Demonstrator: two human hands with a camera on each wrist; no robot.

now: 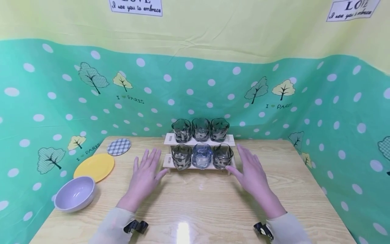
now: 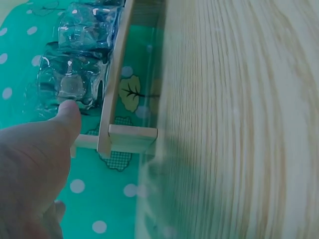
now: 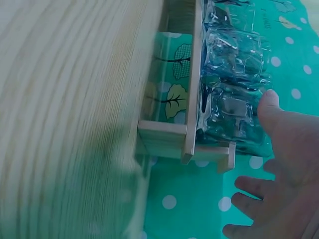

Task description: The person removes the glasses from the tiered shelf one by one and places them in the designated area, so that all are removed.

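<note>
A two-tier wooden rack [image 1: 199, 166] holds two rows of glass cups at the back of the table. Dark grey cups [image 1: 201, 129] fill the upper tier. Below them, a blue cup [image 1: 202, 156] stands between two smoky cups, one on the left [image 1: 181, 157] and one on the right [image 1: 223, 156]. Left of the rack, my left hand [image 1: 145, 176] is spread with fingers extended and nothing in it. On the other side my right hand [image 1: 251, 171] has its fingers extended too, its thumb close to the lower right cup; contact is hard to tell.
A lilac bowl [image 1: 75, 194] sits at the table's left edge, beside a yellow plate [image 1: 95, 167]. Behind the plate lies a round checked mat [image 1: 119, 147]. A green dotted cloth [image 1: 210, 95] hangs behind and along both sides of the wooden table [image 1: 201, 203].
</note>
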